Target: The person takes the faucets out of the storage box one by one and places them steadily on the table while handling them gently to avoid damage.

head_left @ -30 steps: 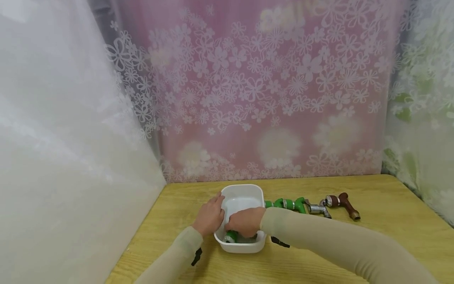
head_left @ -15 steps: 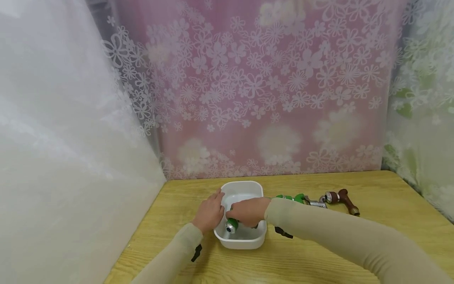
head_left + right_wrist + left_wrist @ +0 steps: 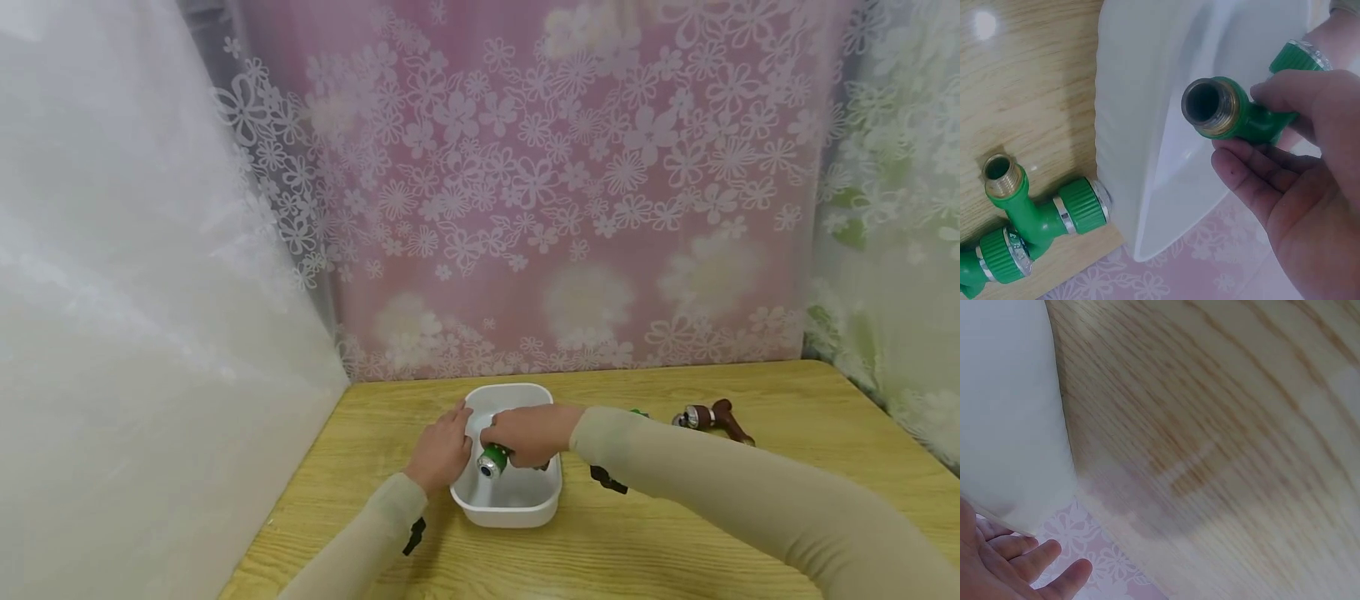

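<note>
My right hand (image 3: 528,433) holds a green tap (image 3: 1244,115) above the inside of a white plastic basin (image 3: 510,518). The tap has a threaded brass end, which points toward the camera in the right wrist view; a silver-capped knob shows below my fingers in the head view. My left hand (image 3: 438,450) grips the basin's left rim, thumb side inward. In the left wrist view, its fingers (image 3: 1041,559) hang loosely past the basin's edge.
Two more green taps (image 3: 1038,222) lie in a row on the wooden table (image 3: 637,542), just right of the basin. A brown tap (image 3: 720,419) lies farther right. The right sleeve (image 3: 712,471) hides part of the row. Flowered curtains (image 3: 562,208) stand behind.
My right hand has lifted the green tap up from the basin's near bottom and moved it slightly away from me. My left hand has stayed on the rim.
</note>
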Available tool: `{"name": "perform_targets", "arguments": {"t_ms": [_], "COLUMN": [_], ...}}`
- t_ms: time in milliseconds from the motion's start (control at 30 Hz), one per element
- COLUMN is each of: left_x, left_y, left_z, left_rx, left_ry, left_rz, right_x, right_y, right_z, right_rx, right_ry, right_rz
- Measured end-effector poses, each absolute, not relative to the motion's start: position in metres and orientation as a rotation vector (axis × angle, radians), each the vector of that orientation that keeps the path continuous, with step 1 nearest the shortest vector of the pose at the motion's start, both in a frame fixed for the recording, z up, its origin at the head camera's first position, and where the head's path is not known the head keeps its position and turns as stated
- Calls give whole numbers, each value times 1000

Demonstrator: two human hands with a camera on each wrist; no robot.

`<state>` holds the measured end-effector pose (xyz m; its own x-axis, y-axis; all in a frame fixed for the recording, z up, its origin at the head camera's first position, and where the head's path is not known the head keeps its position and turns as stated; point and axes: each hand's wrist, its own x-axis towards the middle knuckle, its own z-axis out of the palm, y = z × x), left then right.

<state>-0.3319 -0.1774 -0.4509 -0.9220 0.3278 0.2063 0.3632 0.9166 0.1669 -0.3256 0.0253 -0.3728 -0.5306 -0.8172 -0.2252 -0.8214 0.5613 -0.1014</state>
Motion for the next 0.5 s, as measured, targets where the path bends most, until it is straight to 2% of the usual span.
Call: {"name": "perform_targets", "arguments": {"t_ms": [200,500], "left_x": [-334,-335], "left_y": [-177,-176], "left_z": [-454,-454], "left_rx": [-508,-490], "left_ry": [-2913,-2919], "left_rz": [-304,-324], "right_x": [-326,-329], "right_y": [37,64], "right_z": [-366,-362], "right_rx": [-1410,-1293], "right_ry": [2578,2597], "right_rz": [29,-41]}}
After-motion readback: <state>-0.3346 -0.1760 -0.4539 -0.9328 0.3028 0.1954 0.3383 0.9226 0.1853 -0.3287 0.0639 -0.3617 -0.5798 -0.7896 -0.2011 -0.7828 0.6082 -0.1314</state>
